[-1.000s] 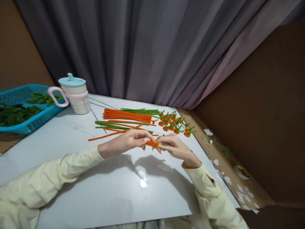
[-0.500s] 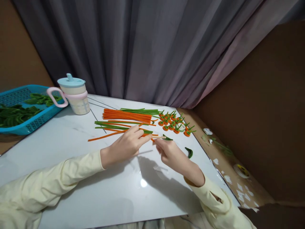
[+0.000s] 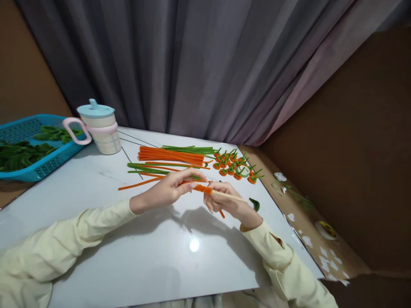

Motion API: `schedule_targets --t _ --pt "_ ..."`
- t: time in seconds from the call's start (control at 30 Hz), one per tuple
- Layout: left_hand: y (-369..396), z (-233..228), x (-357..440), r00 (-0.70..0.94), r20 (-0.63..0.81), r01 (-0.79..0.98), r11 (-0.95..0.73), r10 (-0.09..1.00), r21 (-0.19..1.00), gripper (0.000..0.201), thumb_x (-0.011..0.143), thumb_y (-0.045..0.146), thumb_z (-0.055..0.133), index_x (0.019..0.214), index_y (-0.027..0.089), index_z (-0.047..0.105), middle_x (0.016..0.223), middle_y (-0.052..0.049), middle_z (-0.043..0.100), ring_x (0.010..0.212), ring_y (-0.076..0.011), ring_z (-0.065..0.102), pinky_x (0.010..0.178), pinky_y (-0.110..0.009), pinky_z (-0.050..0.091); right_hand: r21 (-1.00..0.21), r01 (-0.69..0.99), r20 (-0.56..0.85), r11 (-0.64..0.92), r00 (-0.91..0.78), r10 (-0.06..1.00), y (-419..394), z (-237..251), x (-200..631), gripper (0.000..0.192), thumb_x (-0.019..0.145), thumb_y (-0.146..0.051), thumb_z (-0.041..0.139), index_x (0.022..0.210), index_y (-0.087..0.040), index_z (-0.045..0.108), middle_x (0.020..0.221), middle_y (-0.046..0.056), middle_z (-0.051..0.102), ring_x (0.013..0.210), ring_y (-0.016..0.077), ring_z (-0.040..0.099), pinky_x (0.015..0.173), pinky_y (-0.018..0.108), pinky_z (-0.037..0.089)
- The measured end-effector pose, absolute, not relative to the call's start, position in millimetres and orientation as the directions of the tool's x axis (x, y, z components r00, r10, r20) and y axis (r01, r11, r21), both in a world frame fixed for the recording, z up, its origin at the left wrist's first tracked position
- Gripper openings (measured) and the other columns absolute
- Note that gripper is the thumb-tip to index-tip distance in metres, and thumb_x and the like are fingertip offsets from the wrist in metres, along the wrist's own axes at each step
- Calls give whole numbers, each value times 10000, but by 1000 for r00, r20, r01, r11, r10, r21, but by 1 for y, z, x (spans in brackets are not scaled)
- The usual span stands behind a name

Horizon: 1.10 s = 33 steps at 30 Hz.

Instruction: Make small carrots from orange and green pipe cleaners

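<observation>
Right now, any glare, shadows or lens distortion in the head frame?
Head view: a bright glare spot on the white tabletop; soft shadows below the left hand and right hand. Head view: brown panel at right is dim; left sleeve looks stretched toward the corner, probably wide-angle distortion.

A fuzzy orange coil (image 3: 203, 189) sits in close turns around a stick (image 3: 229, 197) between the left hand (image 3: 175, 186) and the right hand (image 3: 231, 208), its far end pinched in the left fingers. The stick, thin and pale, slants slightly down across the right hand, beneath which an orange strand (image 3: 222, 214) pokes out.
</observation>
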State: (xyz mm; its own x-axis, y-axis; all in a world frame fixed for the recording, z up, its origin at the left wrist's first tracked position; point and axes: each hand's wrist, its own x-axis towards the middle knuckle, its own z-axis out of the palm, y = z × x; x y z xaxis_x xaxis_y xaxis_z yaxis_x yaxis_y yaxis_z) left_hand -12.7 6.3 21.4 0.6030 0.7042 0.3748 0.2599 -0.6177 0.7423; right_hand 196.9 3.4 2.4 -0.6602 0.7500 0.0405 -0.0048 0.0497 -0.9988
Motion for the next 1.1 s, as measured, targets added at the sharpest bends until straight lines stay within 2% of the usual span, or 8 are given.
schedule_targets --t 0.13,0.27,0.4,0.5,0.6,0.77,0.93,1.1 --pt "12 9 -14 632 674 371 -912 384 172 396 817 -2 318 1095 110 578 740 -60 577 700 -182 459 645 -290 409 -992 -28 -95 -122 -467 879 -19 -6 178 331 884 -447 441 771 -148 523 518 -26 520 365 45 187 379 204 161" --pt "9 6 -14 759 607 447 -866 235 -223 401 731 -62 330 959 70 633 628 -63 526 630 -194 391 634 -316 411 -889 416 1 192 -419 908 -31 1 180 216 898 -235 371 757 -164 518 546 -14 535 443 85 336 472 210 285" --pt "4 12 -14 835 432 447 -878 341 -171 394 672 -66 383 914 100 646 676 -74 556 663 -205 439 626 -310 404 -404 724 113 559 -567 816 -31 15 194 252 685 32 368 754 -161 514 611 -8 496 523 111 370 526 232 278" --pt "5 21 -16 860 303 383 -912 411 150 412 673 -53 401 941 136 652 731 -62 603 690 -191 496 606 -273 397 -192 664 118 723 -716 688 -22 23 206 380 619 68 328 841 -143 554 679 20 515 561 124 401 542 246 278" --pt "12 29 -18 817 236 317 -752 526 578 317 809 36 400 931 162 664 806 -34 646 701 -145 540 635 -235 405 -375 501 221 780 -769 600 -4 21 214 330 700 29 342 842 -149 582 664 15 536 574 116 448 566 234 324" --pt "25 23 -15 605 211 272 -448 768 852 266 891 262 426 946 132 652 668 4 574 606 -120 491 552 -215 371 -933 193 188 304 -459 868 8 -2 194 239 874 -361 467 773 -164 558 570 -22 516 399 69 335 415 220 282" --pt "28 -2 -12 444 583 449 -732 681 512 294 859 107 374 973 135 644 781 -48 637 662 -150 518 602 -258 394 -981 163 51 109 -325 944 -1 -17 165 372 922 -453 350 842 -140 536 593 -17 537 338 46 231 349 218 277" --pt "26 -10 -12 674 581 582 -812 456 -38 351 701 -39 375 878 104 642 671 -70 586 682 -206 491 639 -309 408 -544 690 161 477 -472 867 6 -12 169 288 922 -148 296 759 -143 533 590 15 573 461 98 453 497 228 362"
